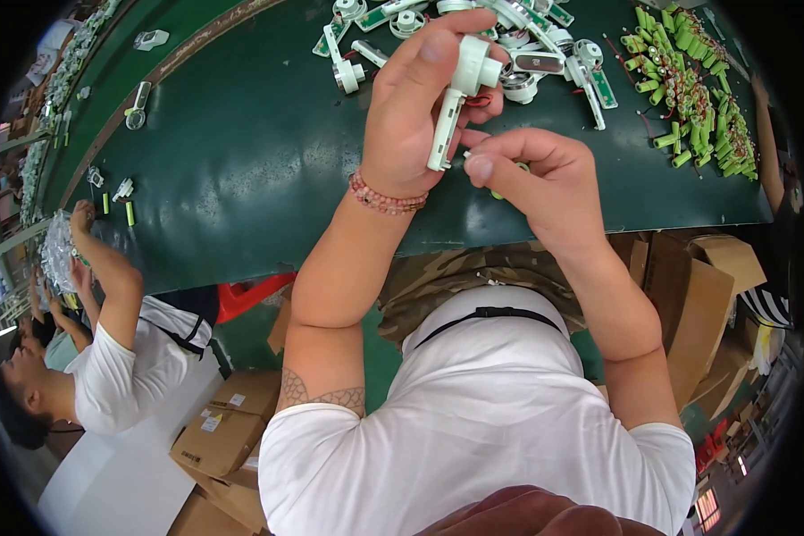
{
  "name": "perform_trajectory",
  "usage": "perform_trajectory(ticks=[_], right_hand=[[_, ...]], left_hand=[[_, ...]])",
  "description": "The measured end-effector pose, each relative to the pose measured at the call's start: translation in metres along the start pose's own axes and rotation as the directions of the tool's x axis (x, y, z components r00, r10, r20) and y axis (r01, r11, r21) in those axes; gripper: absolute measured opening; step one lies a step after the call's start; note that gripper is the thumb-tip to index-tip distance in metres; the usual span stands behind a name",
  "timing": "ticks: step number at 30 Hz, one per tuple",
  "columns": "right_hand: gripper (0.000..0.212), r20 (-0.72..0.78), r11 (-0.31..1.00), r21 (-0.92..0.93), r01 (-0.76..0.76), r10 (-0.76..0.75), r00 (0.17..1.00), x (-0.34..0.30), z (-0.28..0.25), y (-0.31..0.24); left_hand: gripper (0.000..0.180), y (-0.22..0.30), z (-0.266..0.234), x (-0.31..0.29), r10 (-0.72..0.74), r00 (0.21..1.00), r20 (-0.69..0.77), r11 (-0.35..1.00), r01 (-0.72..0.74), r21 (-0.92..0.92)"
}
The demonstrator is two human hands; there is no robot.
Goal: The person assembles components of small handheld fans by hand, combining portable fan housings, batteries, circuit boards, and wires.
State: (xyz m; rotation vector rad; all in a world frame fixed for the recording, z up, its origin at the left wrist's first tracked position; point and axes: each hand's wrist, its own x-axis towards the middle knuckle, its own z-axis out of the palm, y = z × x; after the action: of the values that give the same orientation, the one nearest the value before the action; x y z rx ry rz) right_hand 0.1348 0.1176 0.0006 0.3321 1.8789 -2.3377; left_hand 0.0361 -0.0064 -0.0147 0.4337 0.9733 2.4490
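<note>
My left hand [402,125], a beaded bracelet at its wrist, grips a white plastic housing [449,125] above the table. This housing has a round head at the top and a long slim handle pointing down toward me. A short red wire [480,101] shows beside the head. Close to the handle's lower end, my right hand [549,183] pinches a small white connector [467,154] between thumb and fingertips. Part of a green battery cell [498,194] peeks out under the right fingers, which hide most of it.
Several white housings with green circuit boards [598,80] lie heaped beyond my hands. At the far right is a pile of green battery cells [688,98] with red wires. A co-worker [107,357] works on the left beside a conveyor belt [89,54]. Cardboard boxes [232,415] stand below the table [268,152].
</note>
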Motion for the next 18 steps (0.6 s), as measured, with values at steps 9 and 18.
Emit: perform_trajectory(ticks=[9, 18], right_hand=[[0.011, 0.018, 0.975, -0.084, 0.205, -0.204, 0.979, 0.0010, 0.0088, 0.0053], [0.010, 0.088, 0.995, -0.081, 0.058, -0.051, 0.995, -0.0017, 0.0024, -0.0030]], left_hand=[[0.044, -0.0012, 0.0007, -0.0023, -0.012, 1.000, 0.026, 0.995, 0.009, 0.096], [0.046, -0.0015, 0.0048, -0.0056, -0.012, 0.992, 0.128, 0.963, -0.023, 0.267]])
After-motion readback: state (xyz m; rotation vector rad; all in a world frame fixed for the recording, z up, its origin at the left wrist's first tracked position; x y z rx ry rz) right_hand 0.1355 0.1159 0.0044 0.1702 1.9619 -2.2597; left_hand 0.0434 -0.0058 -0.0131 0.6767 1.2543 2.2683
